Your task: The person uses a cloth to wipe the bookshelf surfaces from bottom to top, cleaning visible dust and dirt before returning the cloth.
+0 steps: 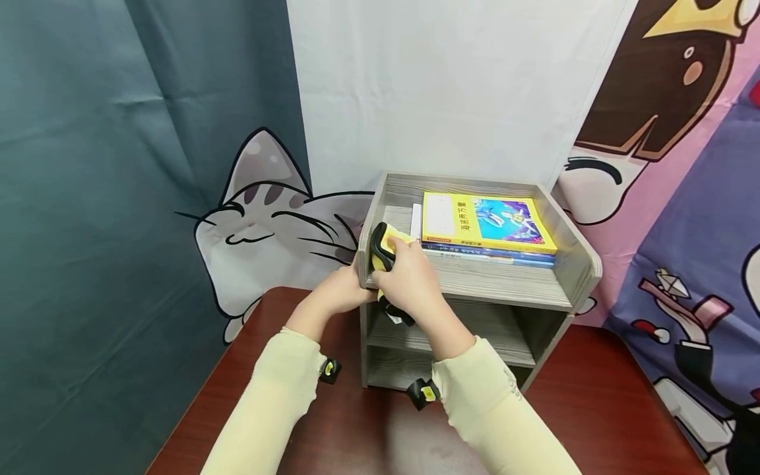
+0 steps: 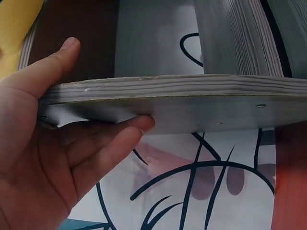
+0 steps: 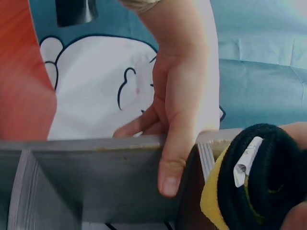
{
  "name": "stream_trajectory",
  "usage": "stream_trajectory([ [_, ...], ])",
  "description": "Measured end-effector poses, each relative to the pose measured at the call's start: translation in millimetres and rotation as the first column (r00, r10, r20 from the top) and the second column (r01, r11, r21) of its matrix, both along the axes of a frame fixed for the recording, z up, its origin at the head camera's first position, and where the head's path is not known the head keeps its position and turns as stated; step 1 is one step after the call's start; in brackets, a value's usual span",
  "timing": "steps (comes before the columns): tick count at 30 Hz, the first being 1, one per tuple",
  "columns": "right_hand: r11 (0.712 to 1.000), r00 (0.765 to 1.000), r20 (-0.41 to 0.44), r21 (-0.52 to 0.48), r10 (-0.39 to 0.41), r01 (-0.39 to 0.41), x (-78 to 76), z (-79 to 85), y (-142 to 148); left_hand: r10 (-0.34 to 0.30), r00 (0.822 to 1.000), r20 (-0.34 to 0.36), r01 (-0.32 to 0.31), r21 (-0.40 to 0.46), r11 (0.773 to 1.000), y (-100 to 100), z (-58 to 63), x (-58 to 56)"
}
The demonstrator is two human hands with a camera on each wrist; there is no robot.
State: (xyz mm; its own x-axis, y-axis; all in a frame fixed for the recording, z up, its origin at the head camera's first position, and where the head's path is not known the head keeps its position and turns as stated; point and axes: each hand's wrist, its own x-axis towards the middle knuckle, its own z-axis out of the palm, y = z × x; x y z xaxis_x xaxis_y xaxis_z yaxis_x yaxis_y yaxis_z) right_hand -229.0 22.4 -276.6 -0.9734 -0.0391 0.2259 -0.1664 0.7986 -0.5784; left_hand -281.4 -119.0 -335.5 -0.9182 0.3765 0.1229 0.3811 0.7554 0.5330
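Note:
A small grey wood-grain shelf (image 1: 499,284) stands on the table. My left hand (image 1: 341,290) grips the front edge of its left side panel (image 2: 206,110). In the left wrist view the thumb lies inside that panel and the other fingers outside. My right hand (image 1: 412,274) holds a folded yellow cloth with black edging (image 3: 261,177) at the top part of the same panel. A white tag (image 3: 247,162) shows between the folds of the cloth. Part of the cloth hangs below the right hand in the head view.
On the top shelf lies a stack of books, a yellow one (image 1: 487,221) uppermost over blue ones (image 1: 487,251). Lower shelf boards (image 1: 463,330) sit beneath. The red-brown table (image 1: 332,422) carries the shelf. Printed curtains (image 1: 451,86) hang close behind.

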Motion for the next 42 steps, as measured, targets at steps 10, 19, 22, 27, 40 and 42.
stream_trajectory([
  [10,0.961,0.999,0.053,-0.276,0.002,0.013,-3.1,-8.5,-6,-0.039,0.997,-0.063,0.035,-0.069,0.997,1,-0.5,4.9],
  [19,0.728,0.999,0.022,-0.686,0.033,-0.008,-7.4,-11.4,-7,-0.074,0.991,-0.110,0.064,-0.091,0.994,2,-0.9,4.7],
  [22,0.697,0.999,0.039,-0.717,0.028,0.009,-8.2,-3.6,-7,-0.081,0.989,-0.123,0.066,-0.121,0.990,3,-0.2,4.5],
  [27,0.693,0.999,0.018,-0.721,0.034,-0.011,-13.6,14.9,-7,-0.056,0.998,-0.039,0.054,-0.053,0.997,5,2.1,5.0],
  [40,0.986,0.998,-0.030,-0.157,0.053,-0.057,-8.5,9.6,-11,-0.031,0.999,-0.035,0.028,-0.090,0.996,-3,2.0,5.3],
  [42,0.996,0.997,-0.054,0.073,0.050,-0.046,-2.1,9.3,-12,-0.026,1.000,-0.014,0.024,-0.095,0.995,-2,1.4,6.0],
])
